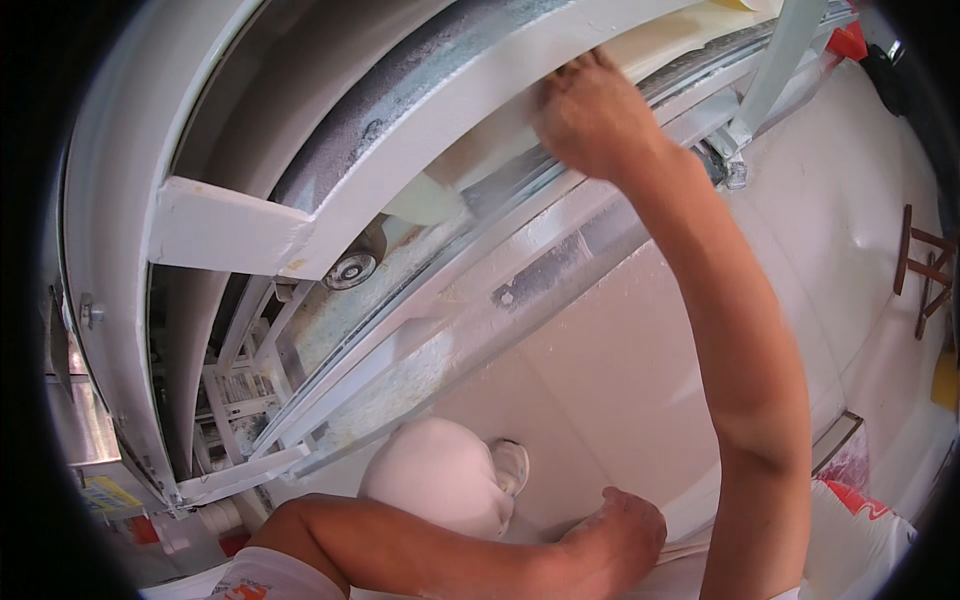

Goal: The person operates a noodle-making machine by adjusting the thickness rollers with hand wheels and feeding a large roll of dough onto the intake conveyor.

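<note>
My right hand [595,115] reaches far into the gap under a curved white metal beam [440,130] of a large machine. Its fingers are bent and partly hidden at the beam's edge, and the hand is a little blurred. A cream-coloured sheet [680,35] lies in the same gap, just beyond that hand. Further left in the gap are a pale flap [425,200] and a round metal wheel [351,270]. Low in front of my body, my left hand [620,535] is curled, its fingertips turned out of sight. Whatever it may hold cannot be seen.
A white rail [480,245] runs along the machine's near side, with an upright post [785,75] at the far right. My white-clad knee [430,475] and shoe [510,465] are close below it. A brown wooden stool [930,265] stands on the pale floor at right.
</note>
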`<state>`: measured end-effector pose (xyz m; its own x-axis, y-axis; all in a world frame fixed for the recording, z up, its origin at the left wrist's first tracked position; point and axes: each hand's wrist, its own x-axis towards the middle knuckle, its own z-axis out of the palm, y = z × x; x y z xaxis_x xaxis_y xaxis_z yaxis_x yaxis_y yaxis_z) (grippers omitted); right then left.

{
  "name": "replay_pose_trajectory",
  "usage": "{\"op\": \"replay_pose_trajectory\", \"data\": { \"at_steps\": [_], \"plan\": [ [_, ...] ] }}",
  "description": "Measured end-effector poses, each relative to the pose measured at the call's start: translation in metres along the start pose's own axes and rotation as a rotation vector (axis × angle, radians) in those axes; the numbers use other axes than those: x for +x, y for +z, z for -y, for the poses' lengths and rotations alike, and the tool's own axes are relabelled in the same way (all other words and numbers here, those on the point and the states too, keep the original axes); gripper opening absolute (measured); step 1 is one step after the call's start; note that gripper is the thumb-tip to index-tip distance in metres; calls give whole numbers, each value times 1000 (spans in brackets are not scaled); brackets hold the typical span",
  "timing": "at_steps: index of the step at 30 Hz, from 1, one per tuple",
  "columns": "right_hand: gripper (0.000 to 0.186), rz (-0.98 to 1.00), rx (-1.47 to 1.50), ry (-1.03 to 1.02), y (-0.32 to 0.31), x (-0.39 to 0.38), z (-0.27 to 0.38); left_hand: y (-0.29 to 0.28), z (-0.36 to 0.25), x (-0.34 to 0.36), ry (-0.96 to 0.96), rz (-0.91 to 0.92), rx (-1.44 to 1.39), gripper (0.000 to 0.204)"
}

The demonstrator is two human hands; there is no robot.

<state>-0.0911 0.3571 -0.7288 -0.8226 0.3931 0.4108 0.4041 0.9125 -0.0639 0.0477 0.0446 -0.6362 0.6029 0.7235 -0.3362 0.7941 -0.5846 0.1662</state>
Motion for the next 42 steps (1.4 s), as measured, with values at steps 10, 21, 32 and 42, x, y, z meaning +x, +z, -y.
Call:
{"op": "replay_pose_trajectory", "data": {
  "at_steps": [10, 21, 32, 42],
  "plan": [
    [63, -357, 3056, 364, -78, -114, 25, 16, 4, 4, -149, -21, -246, 30],
    [17, 4, 1850, 781, -85, -179, 4, 40, 12, 32, -84, 152, -351, 19],
    [50, 557, 871, 1131, -246, -319, 117, 83, 2, 8, -449, 439, -725, 21],
    [31, 657, 758, 1377, -294, -419, 220, -73, -21, -163, -755, 786, -523, 48]
  ]
}}
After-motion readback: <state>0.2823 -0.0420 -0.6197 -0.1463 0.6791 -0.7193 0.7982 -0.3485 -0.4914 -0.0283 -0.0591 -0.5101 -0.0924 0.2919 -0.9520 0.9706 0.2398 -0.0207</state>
